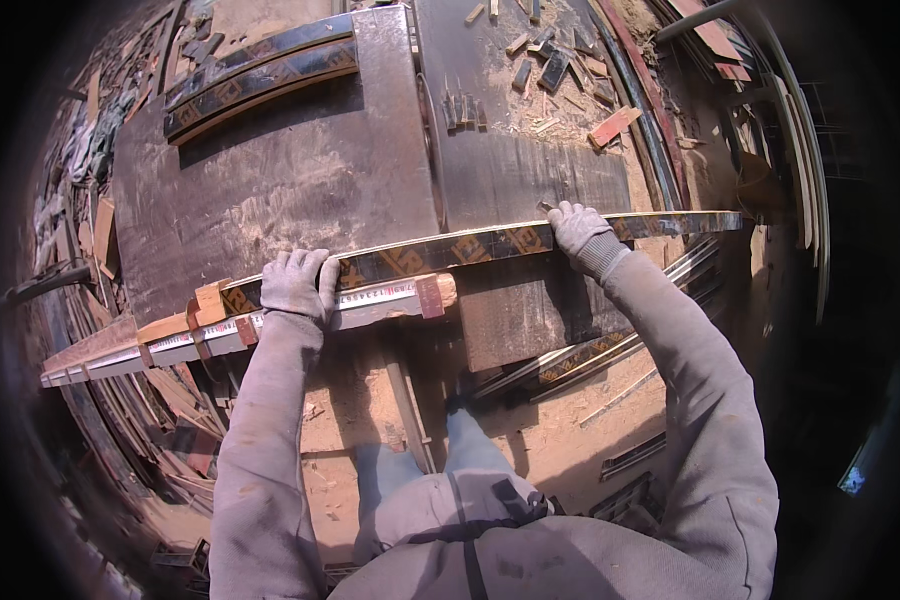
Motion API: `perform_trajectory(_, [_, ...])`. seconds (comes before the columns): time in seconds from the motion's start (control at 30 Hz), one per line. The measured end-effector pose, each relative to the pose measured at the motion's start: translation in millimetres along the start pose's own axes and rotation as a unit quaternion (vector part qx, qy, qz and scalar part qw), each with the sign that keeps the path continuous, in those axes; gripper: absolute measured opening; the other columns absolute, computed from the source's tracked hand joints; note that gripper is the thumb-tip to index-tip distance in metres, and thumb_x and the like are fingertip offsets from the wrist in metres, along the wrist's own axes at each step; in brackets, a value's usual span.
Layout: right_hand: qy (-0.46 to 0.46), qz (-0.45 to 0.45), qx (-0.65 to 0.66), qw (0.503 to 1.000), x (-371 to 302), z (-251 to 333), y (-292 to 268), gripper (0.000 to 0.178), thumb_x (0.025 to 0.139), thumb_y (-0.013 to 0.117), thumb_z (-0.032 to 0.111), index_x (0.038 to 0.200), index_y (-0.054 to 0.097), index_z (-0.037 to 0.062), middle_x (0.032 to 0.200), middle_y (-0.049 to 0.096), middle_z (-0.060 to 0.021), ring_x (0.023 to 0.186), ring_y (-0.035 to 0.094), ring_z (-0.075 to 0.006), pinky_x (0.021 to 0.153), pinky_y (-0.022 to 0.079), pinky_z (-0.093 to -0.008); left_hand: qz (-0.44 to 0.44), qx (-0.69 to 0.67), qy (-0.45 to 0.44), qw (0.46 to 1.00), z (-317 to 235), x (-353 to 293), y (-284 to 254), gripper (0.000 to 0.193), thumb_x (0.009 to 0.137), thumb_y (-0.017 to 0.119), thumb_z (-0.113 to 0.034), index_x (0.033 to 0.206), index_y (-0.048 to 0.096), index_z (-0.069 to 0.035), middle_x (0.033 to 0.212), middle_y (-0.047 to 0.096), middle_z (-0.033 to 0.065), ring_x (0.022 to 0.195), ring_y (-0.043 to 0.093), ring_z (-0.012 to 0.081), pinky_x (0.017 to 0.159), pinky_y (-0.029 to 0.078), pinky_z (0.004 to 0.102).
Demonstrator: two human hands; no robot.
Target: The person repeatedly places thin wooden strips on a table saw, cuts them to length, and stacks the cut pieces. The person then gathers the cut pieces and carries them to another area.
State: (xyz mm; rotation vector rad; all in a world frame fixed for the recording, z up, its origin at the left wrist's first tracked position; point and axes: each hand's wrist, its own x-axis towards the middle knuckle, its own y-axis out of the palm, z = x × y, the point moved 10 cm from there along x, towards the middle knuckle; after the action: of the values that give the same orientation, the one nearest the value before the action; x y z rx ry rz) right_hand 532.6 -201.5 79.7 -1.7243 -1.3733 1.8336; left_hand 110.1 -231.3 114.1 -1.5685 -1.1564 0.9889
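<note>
A long strip of dark-faced plywood [475, 246] with orange printed marks lies across the bench in front of me, turned on its edge. My left hand [298, 284], in a pale work glove, has its fingers hooked over the strip near its left end. Further right, my gloved right hand [580, 232] grips the same strip from above. A small dark pointed thing [545, 207] shows by its fingertips; its kind is unclear. Below my left hand runs a white measuring scale [375, 295] along a wooden rail, with a wood block [210, 303] at the strip's left end.
Brown worn boards form the bench top [290, 190]. Two similar plywood strips [270, 80] lie at the far left. Several wood offcuts [555, 70] and sawdust are scattered at the far right. A metal bar [406, 405] stands near my legs, and more strips [590, 355] are stacked below the bench.
</note>
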Motion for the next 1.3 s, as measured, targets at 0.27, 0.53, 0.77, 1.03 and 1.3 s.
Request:
perform_trajectory(0.27, [0.008, 0.032, -0.016, 0.999, 179, -66, -68, 0.064, 0.070, 0.084, 0.003, 0.128, 0.055, 0.0051, 0.125, 0.059, -0.0170, 0.118, 0.064, -0.0351, 0.099, 0.056, -0.0443, -0.014, 0.009, 0.010, 1.000, 65, 197, 19, 0.026, 0.101, 0.059, -0.031, 0.112, 0.074, -0.013, 0.110, 0.072, 0.0072, 0.111, 0.063, 0.0320, 0.095, 0.049, 0.0461])
perform_trajectory(0.53, [0.013, -0.015, 0.002, 1.000, 482, -183, -169, 0.059, 0.073, 0.076, 0.003, 0.126, 0.052, 0.0048, 0.121, 0.059, -0.0199, 0.114, 0.065, -0.0383, 0.096, 0.055, -0.0466, -0.024, -0.001, 0.016, 1.000, 174, 514, 64, 0.026, 0.103, 0.053, -0.037, 0.111, 0.071, -0.019, 0.108, 0.070, 0.0070, 0.108, 0.062, 0.0315, 0.094, 0.048, 0.0474])
perform_trajectory(0.77, [0.030, 0.022, -0.014, 0.999, 485, -174, -188, 0.070, 0.067, 0.087, 0.006, 0.129, 0.052, 0.0045, 0.128, 0.058, -0.0190, 0.121, 0.065, -0.0365, 0.100, 0.056, -0.0446, 0.020, 0.024, 0.007, 0.999, 188, 515, 45, 0.028, 0.104, 0.053, -0.032, 0.111, 0.073, -0.014, 0.110, 0.070, 0.0087, 0.112, 0.062, 0.0330, 0.098, 0.048, 0.0476])
perform_trajectory(1.03, [0.045, 0.043, -0.009, 0.998, 511, -197, -223, 0.069, 0.069, 0.086, 0.005, 0.129, 0.053, 0.0034, 0.127, 0.059, -0.0200, 0.122, 0.065, -0.0367, 0.100, 0.056, -0.0452, 0.036, 0.010, -0.005, 0.999, 193, 563, 30, 0.030, 0.105, 0.052, -0.032, 0.112, 0.073, -0.012, 0.114, 0.071, 0.0111, 0.118, 0.061, 0.0352, 0.103, 0.047, 0.0487])
perform_trajectory(1.3, [0.067, 0.042, -0.005, 0.997, 505, -188, -213, 0.070, 0.071, 0.086, 0.005, 0.132, 0.052, 0.0024, 0.134, 0.058, -0.0230, 0.126, 0.064, -0.0378, 0.103, 0.056, -0.0455, 0.017, 0.025, -0.015, 0.999, 196, 551, 42, 0.032, 0.105, 0.053, -0.035, 0.112, 0.075, -0.013, 0.116, 0.072, 0.0101, 0.123, 0.060, 0.0338, 0.105, 0.047, 0.0473])
